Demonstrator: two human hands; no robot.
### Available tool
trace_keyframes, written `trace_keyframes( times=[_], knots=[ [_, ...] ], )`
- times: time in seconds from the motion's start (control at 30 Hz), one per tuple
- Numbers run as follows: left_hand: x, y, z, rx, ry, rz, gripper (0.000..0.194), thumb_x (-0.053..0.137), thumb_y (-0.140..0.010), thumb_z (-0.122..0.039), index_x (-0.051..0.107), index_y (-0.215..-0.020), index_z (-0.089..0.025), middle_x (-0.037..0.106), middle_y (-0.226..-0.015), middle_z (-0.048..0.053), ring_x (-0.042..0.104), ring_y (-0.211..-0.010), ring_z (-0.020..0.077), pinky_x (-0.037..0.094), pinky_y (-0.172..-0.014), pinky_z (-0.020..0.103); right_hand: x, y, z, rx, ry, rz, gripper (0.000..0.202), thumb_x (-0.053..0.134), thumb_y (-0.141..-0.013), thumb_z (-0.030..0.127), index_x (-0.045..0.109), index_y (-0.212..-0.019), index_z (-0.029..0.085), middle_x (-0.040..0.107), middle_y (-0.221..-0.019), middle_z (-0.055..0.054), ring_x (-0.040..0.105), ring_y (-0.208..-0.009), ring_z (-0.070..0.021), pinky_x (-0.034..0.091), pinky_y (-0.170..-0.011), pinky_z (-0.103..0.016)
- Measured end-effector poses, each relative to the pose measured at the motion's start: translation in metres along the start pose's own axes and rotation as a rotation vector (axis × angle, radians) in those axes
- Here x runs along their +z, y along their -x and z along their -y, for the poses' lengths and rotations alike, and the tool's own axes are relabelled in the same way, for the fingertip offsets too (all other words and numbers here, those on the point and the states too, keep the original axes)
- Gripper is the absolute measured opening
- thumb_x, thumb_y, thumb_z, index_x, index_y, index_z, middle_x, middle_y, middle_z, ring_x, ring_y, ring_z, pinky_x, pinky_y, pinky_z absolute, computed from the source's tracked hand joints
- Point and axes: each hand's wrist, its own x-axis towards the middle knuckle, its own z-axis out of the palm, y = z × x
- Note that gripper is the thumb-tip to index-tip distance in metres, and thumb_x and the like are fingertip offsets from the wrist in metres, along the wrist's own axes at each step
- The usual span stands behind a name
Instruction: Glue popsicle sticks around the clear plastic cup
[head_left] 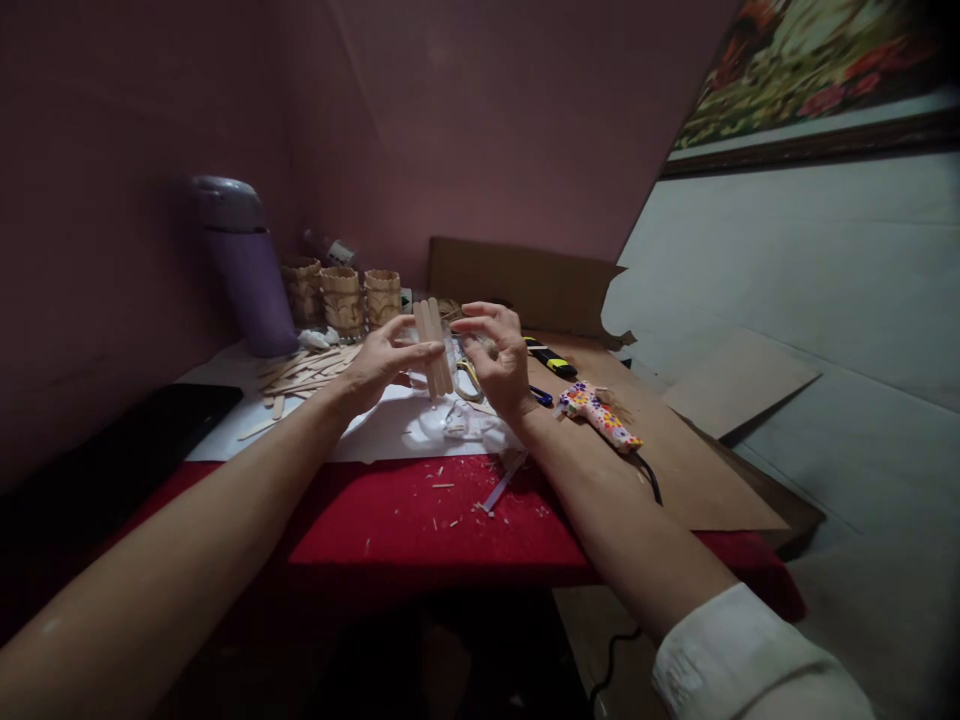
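My left hand (382, 362) grips a row of upright wooden craft sticks (433, 345), thumb across their front. Behind the sticks shows something clear, perhaps a plastic cup, mostly hidden. Close on the right of the row, my right hand (493, 355) has its fingers loosely bent and apart; whether its fingertips touch the clear piece is hard to see. Loose craft sticks (311, 372) lie in a heap on the white sheet (375, 435) beyond my left wrist. A flower-patterned glue gun (600, 415) rests right of my right wrist.
Several stick-covered cups (343, 300) stand at the back beside a purple bottle (251, 275). A yellow-black utility knife (551, 357) and a blue pen-like item (540, 396) lie on brown cardboard (675, 480). Scraps litter the red cloth (420, 530). A dark flat object (180, 415) lies left.
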Motion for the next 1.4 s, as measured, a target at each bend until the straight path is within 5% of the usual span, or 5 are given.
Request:
trace_keyframes(
  times=[0.53, 0.77, 1.03, 1.23, 1.4],
  knots=[
    [0.002, 0.005, -0.001, 0.024, 0.011, -0.014, 0.059, 0.095, -0.057, -0.047, 0.064, -0.097, -0.018, 0.073, -0.086, 0.005, 0.072, -0.073, 0.0207, 0.056, -0.055, 0.027, 0.004, 0.006, -0.001, -0.134, 0.078, 0.040, 0.028, 0.060, -0.084, 0.015, 0.080, -0.095, 0.030, 0.070, -0.117, -0.005, 0.056, -0.116, -0.0273, 0.045, -0.107, -0.053],
    [0.001, 0.001, -0.003, 0.018, 0.095, -0.098, 0.068, 0.096, -0.052, -0.045, 0.061, -0.104, -0.017, 0.069, -0.089, 0.004, 0.068, -0.064, 0.0175, 0.053, -0.049, 0.026, 0.011, 0.006, -0.008, -0.006, 0.006, 0.045, 0.028, 0.056, -0.091, 0.019, 0.076, -0.108, 0.027, 0.071, -0.116, -0.007, 0.060, -0.114, -0.0261, 0.049, -0.103, -0.048],
    [-0.003, 0.000, -0.005, 0.017, 0.160, -0.091, 0.067, 0.093, -0.055, -0.047, 0.059, -0.105, -0.017, 0.068, -0.086, 0.004, 0.065, -0.060, 0.0151, 0.053, -0.050, 0.027, 0.012, 0.010, -0.006, 0.140, -0.011, 0.013, 0.016, 0.057, -0.094, 0.030, 0.072, -0.092, 0.026, 0.074, -0.105, -0.005, 0.064, -0.106, -0.0240, 0.051, -0.092, -0.043],
    [-0.005, -0.003, -0.002, 0.029, -0.007, -0.129, 0.071, 0.095, -0.049, -0.043, 0.060, -0.104, -0.017, 0.069, -0.096, 0.007, 0.069, -0.078, 0.0225, 0.055, -0.060, 0.033, 0.012, 0.008, -0.010, 0.201, -0.011, -0.034, 0.022, 0.055, -0.094, 0.037, 0.073, -0.090, 0.023, 0.075, -0.103, -0.008, 0.064, -0.103, -0.0253, 0.048, -0.094, -0.045],
    [-0.008, -0.006, 0.005, 0.055, -0.172, -0.070, 0.070, 0.094, -0.045, -0.033, 0.059, -0.104, -0.017, 0.070, -0.095, 0.006, 0.069, -0.096, 0.0293, 0.055, -0.083, 0.043, 0.011, 0.007, -0.017, 0.261, 0.009, -0.065, 0.026, 0.054, -0.094, 0.040, 0.073, -0.090, 0.023, 0.075, -0.100, -0.008, 0.065, -0.099, -0.0256, 0.048, -0.093, -0.044]
  ],
)
